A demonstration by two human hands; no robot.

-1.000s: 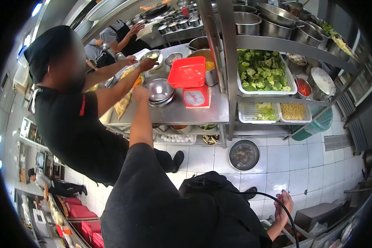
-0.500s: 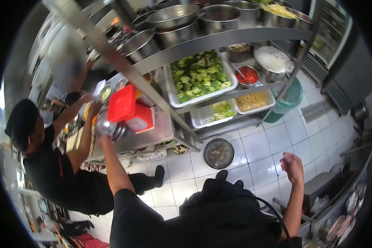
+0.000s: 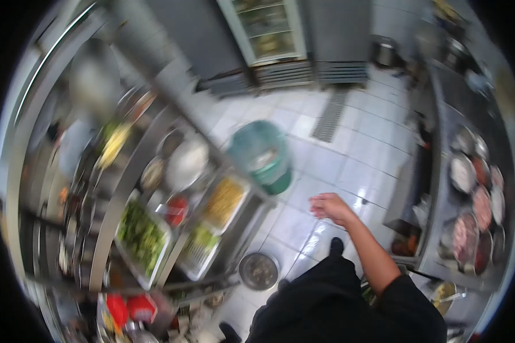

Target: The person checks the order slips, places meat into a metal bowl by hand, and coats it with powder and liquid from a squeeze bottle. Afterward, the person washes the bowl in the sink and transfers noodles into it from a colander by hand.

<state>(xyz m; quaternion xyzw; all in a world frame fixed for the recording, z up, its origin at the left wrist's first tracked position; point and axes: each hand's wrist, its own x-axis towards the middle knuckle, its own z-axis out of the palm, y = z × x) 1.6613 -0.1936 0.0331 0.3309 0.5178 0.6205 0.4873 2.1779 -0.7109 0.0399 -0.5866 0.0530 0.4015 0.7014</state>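
Note:
My right hand [image 3: 329,207] hangs over the white tiled floor [image 3: 349,166], its fingers loosely bent and nothing held in them. The closest large thing to it is a green bin [image 3: 263,157], standing apart from the hand on its far left side. A round metal basin [image 3: 259,271] sits on the floor near my feet, with some bits in it that are too blurred to name. My left hand is out of the picture.
Left, a metal rack holds a tray of broccoli [image 3: 140,234], a tray of noodles [image 3: 226,200] and a red-filled bowl [image 3: 176,210]. Right, a metal counter [image 3: 446,103] bears several bowls of food. A glass-door fridge [image 3: 269,31] and a floor drain [image 3: 330,117] lie ahead.
My view has swung right, away from the prep counter and the co-worker. My left hand, earlier at a metal bowl beside the red container, has left the view.

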